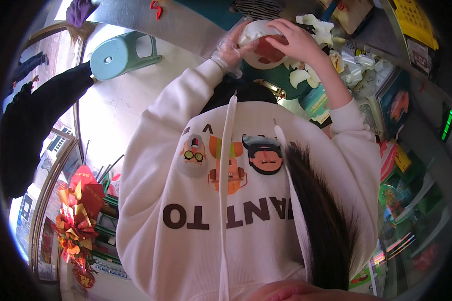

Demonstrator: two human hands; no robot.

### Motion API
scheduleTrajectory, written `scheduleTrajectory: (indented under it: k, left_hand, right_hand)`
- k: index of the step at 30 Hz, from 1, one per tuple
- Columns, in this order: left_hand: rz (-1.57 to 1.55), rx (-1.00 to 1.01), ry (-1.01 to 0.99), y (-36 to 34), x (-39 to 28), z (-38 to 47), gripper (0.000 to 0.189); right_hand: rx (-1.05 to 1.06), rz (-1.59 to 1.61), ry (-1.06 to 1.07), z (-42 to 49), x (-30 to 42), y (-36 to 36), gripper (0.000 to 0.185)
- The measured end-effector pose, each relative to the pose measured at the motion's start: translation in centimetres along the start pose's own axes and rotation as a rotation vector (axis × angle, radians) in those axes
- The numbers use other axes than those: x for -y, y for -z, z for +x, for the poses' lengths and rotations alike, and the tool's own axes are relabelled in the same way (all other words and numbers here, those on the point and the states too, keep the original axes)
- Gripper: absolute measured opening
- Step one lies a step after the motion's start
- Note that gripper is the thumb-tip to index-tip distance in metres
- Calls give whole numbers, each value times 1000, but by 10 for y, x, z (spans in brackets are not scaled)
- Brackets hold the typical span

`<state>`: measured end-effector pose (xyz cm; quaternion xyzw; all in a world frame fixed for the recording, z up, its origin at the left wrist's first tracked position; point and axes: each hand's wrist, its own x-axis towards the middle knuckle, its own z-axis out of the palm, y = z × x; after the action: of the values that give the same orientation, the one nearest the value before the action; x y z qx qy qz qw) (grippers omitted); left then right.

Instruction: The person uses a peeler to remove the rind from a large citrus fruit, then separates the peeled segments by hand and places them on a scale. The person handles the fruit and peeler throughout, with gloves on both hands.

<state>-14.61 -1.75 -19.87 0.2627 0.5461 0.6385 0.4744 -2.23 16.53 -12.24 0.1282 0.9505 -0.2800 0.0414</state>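
Note:
At the top of the head view, a round white container [264,62] with a red patch is held between my two hands. My left hand [230,47], in a clear plastic glove, grips its left side. My right hand [294,40], bare, lies over its right upper edge with the fingers spread on it. What is in or on the container is partly hidden by the fingers. White peel-like pieces [300,78] lie just below my right hand, and more white pieces [320,30] are beyond it.
A light-blue plastic stool [111,56] stands on the floor at the left, with a person's dark sleeve or leg [45,109] beside it. At the upper right are crumpled clear plastic wrappers [352,67] and a yellow basket [414,22]. Red wrapped flowers [77,210] stand at the lower left.

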Motion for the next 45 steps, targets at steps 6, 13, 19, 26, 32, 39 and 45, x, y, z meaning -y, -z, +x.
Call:
scheduleTrajectory:
  k: [6,13,19,26,32,39,45]
  left_hand:
    - [110,-36,-25,-11,7,17,57]
    - [186,-25,-28,-20,14,37,55]
    - [310,-43,49,-36,-4,40,47]
    - [489,-78,-49,-56,-21,30,46]
    - [515,-37,-165,-59,-16,26,45]
    - [569,-6,-242,-63,-21,21,43]
    - [563,-24,-290,-65,-21,18,45]
  right_hand:
    - [58,-15,-47,-6,-9,1,43]
    - [-35,207,-136,-6,-29,-9,47]
    - [74,344,-197,0,-56,-14,57]
    - [279,692,-533,-13,-54,-1,64]
    - [298,606,-386,-27,-63,-2,60]
    - [137,396,-185,-48,-65,-6,63]
    - [135,195,-258,-57,-42,10,60]
